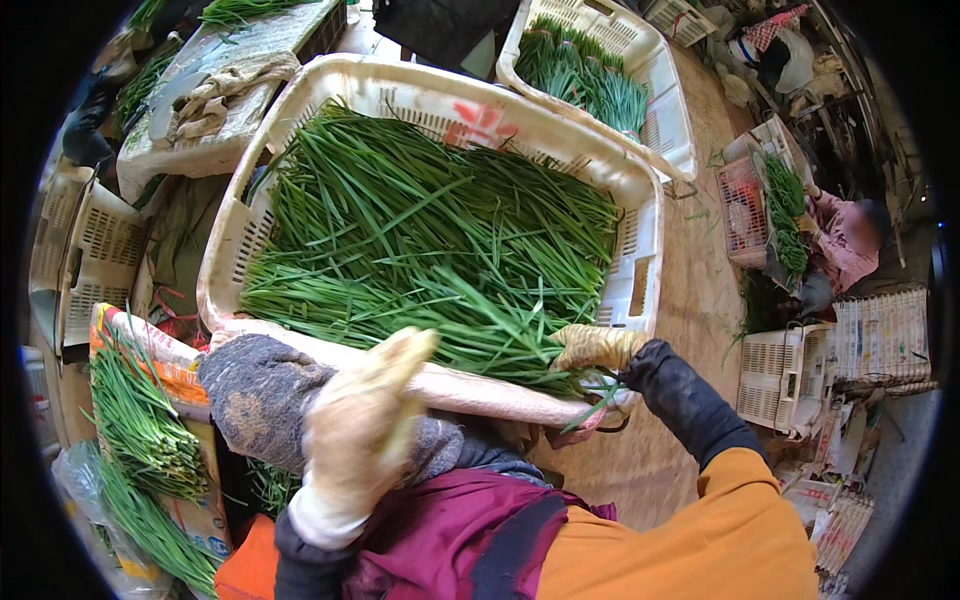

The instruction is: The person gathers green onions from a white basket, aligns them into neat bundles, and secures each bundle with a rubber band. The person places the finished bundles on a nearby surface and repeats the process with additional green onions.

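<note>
A large white plastic crate [645, 225] in front of me is filled with long green garlic chives [420, 217]. My right hand [600, 347], in a pale yellowish glove, is closed around the ends of some chives at the crate's near right corner. My left hand [367, 412], gloved alike and blurred by motion, is raised over my lap just short of the crate's near rim. It appears to hold nothing, its thumb apart from its extended fingers. A pinkish cloth or sack [480, 394] covers that rim, and a grey fuzzy covering [262, 397] lies beneath my left hand.
Loose chives [150, 420] lie on a stand to my left. A second white crate [679, 127] beyond holds banded bundles. A covered table [247, 97] bears a crumpled cloth. At far right a person [847, 240] handles greens over a crate, near stacked crates [780, 375].
</note>
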Demonstrator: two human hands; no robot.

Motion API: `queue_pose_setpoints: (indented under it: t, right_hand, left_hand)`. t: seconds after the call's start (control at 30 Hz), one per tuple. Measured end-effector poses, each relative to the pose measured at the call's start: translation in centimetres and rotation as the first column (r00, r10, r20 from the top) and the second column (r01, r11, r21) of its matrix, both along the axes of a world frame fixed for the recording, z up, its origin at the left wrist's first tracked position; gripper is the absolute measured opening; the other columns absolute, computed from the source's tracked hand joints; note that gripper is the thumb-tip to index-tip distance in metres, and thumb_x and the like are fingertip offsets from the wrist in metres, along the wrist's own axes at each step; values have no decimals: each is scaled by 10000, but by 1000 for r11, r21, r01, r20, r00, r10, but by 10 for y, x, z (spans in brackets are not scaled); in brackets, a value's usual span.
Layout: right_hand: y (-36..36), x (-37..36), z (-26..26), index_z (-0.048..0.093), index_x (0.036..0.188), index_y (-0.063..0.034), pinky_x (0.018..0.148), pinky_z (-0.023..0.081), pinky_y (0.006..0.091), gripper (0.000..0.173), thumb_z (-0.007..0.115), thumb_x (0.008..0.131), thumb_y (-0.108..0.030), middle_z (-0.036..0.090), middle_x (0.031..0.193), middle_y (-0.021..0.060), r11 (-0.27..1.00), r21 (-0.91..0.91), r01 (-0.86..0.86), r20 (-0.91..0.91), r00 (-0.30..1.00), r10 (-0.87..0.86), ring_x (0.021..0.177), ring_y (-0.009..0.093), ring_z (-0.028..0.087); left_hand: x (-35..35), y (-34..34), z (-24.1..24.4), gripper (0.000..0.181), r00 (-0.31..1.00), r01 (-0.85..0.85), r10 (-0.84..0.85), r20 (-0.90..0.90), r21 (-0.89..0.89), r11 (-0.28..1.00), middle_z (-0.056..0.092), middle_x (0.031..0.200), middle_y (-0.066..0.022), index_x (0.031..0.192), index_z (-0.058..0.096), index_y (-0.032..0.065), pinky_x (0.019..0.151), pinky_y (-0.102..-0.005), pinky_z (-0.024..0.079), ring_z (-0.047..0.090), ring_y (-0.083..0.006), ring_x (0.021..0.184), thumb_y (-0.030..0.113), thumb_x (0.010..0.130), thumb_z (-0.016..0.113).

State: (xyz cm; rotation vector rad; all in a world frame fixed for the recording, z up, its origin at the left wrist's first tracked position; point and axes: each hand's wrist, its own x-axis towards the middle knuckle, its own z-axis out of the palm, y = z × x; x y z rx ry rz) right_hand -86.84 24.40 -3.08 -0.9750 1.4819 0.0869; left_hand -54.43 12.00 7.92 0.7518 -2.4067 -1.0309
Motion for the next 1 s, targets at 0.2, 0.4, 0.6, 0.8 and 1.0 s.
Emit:
queue_pose_setpoints:
  t: [0.2, 0.4, 0.6, 0.8, 1.0]
  right_hand:
    - [-5, 9, 12, 631, 1162, -76, 828, 473, 392, 454, 699, 756, -268, 681, 1002, 168, 983, -182, -19, 80, 996, 35, 952, 296, 630]
    - [-9, -15, 1, 646, 1064, -5, 768, 462, 302, 379, 732, 775, -234, 670, 890, 79, 991, 19, 135, 278, 951, -135, 822, 139, 573]
    - [-9, -16, -24, 641, 1060, -5, 770, 472, 364, 404, 719, 768, -274, 673, 901, 146, 999, -5, 34, 224, 974, -32, 827, 242, 615]
    - [12, 1, -25, 594, 1192, -53, 964, 415, 375, 494, 686, 808, -350, 602, 1171, 199, 963, -251, -101, 121, 983, 135, 1115, 276, 551]
    - [67, -30, 21, 413, 1394, -20, 965, 447, 352, 639, 687, 851, -217, 582, 1237, 172, 832, -5, 555, 266, 803, -534, 1163, 250, 539]
  left_hand:
    - [-120, 7, -69, 887, 814, 542, -396, 425, -311, 780, 368, 1465, -119, 1450, 326, 133, 1093, -500, 308, 343, -333, 1356, 233, 680, 754]
    - [-142, 19, -133, 682, 843, 492, -463, 275, -46, 869, 488, 1349, -160, 1396, 391, 50, 1009, -411, 390, 492, -307, 1212, 195, 790, 667]
    - [-139, 14, -131, 536, 884, 413, -389, 259, -42, 910, 494, 1361, -130, 1302, 529, 121, 1042, -436, 373, 477, -313, 1245, 198, 788, 659]
    - [-147, 33, -139, 556, 849, 485, -516, 113, 218, 847, 531, 1318, -165, 1378, 440, 56, 1083, -444, 326, 495, -317, 1227, 259, 877, 571]
    - [-142, 19, -134, 719, 660, 556, -708, 252, 469, 686, 569, 1232, -234, 1411, 378, 28, 928, -412, 460, 567, -371, 1096, 428, 859, 605]
